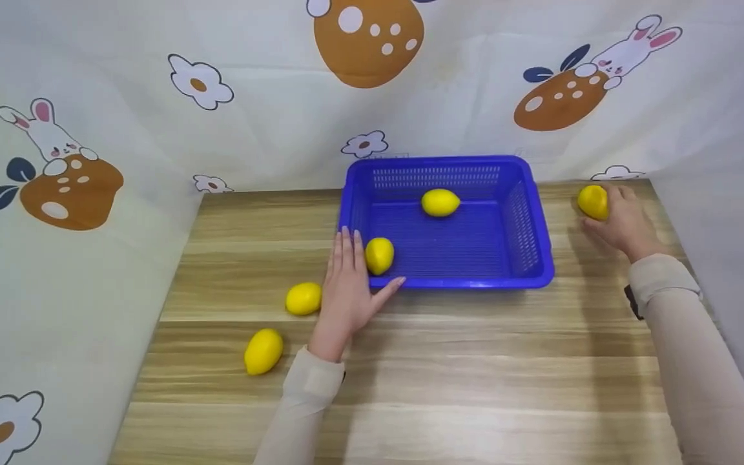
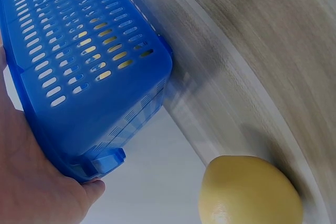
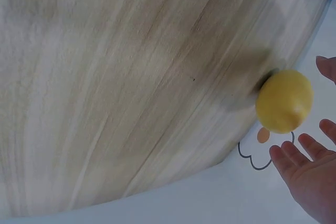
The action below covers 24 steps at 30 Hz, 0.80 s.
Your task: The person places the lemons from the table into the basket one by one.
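Observation:
A blue plastic basket [image 1: 462, 282] with slotted walls stands at the back of the wooden table, two yellow lemons inside: one lemon [image 1: 440, 203] toward the rear, another lemon [image 1: 380, 256] in the front left corner. My left hand [image 1: 348, 287] rests on the basket's front left rim, fingers straight and thumb spread along the front edge. At the far right, my right hand [image 1: 627, 219] reaches around a lemon [image 1: 593, 201] on the table. In the right wrist view its spread, slightly bent fingers [image 3: 310, 153] show a gap to that lemon [image 3: 285, 101].
Two more lemons lie on the table left of the basket: a lemon [image 1: 303, 299] beside my left hand and a lemon [image 1: 263, 351] nearer the front. A patterned cloth [image 1: 268, 129] hangs behind the table and along both sides.

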### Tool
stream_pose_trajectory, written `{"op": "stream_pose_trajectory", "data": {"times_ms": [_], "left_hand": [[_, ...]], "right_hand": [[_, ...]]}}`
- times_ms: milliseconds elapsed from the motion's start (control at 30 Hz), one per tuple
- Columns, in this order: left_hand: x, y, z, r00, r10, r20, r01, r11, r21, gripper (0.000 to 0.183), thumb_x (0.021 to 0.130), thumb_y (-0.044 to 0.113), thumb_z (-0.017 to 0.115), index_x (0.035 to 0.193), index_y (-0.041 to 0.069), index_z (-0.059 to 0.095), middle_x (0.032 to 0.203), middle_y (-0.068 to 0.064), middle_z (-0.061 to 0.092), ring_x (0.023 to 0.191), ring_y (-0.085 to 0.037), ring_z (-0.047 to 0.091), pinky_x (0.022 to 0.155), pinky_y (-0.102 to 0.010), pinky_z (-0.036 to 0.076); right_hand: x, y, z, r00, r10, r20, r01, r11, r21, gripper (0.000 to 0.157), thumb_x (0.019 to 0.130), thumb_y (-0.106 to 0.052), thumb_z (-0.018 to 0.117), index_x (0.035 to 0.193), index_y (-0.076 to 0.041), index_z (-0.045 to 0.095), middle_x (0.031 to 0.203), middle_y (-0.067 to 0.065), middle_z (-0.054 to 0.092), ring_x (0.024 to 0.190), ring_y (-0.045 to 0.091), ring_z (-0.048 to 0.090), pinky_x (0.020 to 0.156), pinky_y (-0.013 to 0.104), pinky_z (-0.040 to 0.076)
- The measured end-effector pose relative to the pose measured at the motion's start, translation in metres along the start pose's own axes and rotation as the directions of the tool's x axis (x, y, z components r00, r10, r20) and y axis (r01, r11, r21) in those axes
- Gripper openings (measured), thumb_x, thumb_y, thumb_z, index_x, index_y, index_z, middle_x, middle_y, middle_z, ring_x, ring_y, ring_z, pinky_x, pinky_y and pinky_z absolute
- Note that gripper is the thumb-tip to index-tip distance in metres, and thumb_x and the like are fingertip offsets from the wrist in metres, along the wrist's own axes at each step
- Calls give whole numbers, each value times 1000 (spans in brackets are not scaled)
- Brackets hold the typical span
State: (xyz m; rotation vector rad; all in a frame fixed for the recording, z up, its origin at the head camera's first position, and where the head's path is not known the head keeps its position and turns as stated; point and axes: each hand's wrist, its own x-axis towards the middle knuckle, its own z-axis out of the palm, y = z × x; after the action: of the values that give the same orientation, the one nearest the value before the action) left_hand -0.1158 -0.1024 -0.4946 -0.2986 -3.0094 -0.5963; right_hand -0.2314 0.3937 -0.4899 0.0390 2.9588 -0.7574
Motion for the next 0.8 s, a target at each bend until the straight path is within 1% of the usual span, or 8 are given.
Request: {"op": "stream_pose_trajectory", "data": {"times_ms": [100,233,467,567,667,800], "left_hand": [[0,0,0,1000,-7,3,7,1000,1,115,96,76,54,166,-7,14,174,-29,4,163,-41,7,132,-52,14],[0,0,0,1000,-1,-1,1,1000,0,115,96,75,54,166,-7,14,174,-30,5,163,-42,8,132,-53,14],[-1,0,-1,1000,0,-5,0,1000,0,115,96,75,55,165,-8,15,173,-30,5,163,-42,7,133,-52,14],[-1,0,0,1000,3,-11,-3,1000,5,115,96,74,55,165,-9,15,173,-31,6,163,-43,8,132,-52,15],[0,0,0,1000,3,-11,-3,1000,2,114,97,74,55,165,-9,16,173,-31,6,163,-43,9,132,-53,17],[-1,-1,1,1000,-6,2,6,1000,-2,114,97,74,55,165,-8,15,174,-30,5,163,-41,8,132,-53,16]], "right_hand": [[3,2,1,1000,-1,5,1,1000,5,81,95,-18,72,157,8,27,153,45,27,133,64,36,109,80,33],[6,7,4,1000,13,3,-13,1000,25,83,95,-18,71,159,8,26,154,46,26,136,64,33,112,79,31],[12,12,5,999,37,19,-38,998,52,89,94,-21,71,162,6,21,160,43,19,139,65,29,115,78,28],[15,13,5,999,35,13,-35,998,55,89,94,-21,71,162,6,20,161,44,18,138,65,30,115,78,30],[17,14,5,1000,26,0,-26,998,55,88,94,-19,71,162,7,21,158,45,21,136,65,33,113,77,32],[20,15,6,999,32,13,-33,998,62,91,95,-19,71,164,6,17,159,46,19,137,65,32,115,77,31]]}}
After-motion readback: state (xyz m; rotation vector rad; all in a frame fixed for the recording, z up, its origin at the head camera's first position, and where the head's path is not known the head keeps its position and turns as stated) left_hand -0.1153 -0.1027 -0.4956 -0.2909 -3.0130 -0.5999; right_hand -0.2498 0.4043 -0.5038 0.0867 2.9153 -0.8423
